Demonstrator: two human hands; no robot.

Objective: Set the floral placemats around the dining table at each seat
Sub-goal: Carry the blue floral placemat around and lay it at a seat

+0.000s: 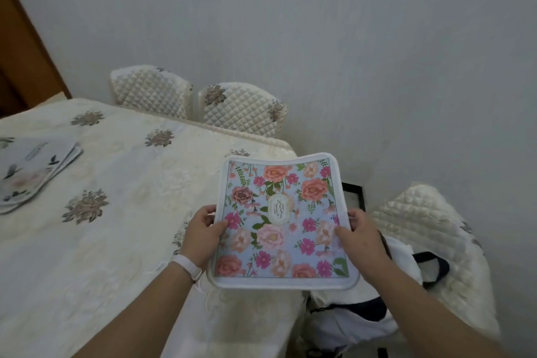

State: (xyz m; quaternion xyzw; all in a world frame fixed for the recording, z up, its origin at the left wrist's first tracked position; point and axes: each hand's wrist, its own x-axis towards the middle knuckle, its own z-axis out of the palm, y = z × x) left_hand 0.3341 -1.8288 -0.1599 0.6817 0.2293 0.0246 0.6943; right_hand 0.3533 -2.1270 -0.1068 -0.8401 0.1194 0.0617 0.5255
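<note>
Placemat [279, 221], head view: floral, pale blue ground, white border, printed side up. I hold it by both long edges. Long axis runs straight away from me, near short edge toward my body, far short edge toward the wall [348, 38]. Centre label lies sideways to me, its lettering running along the long axis. Far edge bows up a little at the corners.

Left hand [203, 232] grips the left long edge about midway, thumb on top on a pink flower, fingers curled under. White wristband [187, 266] on that wrist. Right hand [360, 237] grips the right long edge at the same level, thumb on the print, fingers wrapped round the border.

Placemat sits over the right end of the table [116, 212], its left part above the cream embroidered cloth, its right part past the table edge, over the gap toward the chair. Cannot tell if it touches the cloth or hangs just above.

Stack [32, 171] of more mats lies on the table far left, well apart from the held one, fanned slightly, blurred.

Two quilted chair backs [151, 93] [244, 107] stand side by side at the far side of the table, against the wall. Third quilted chair [430, 241] at right, near my right hand. White bag [401, 285] with dark handles lies on it. Brown door frame [20, 52] upper left.
</note>
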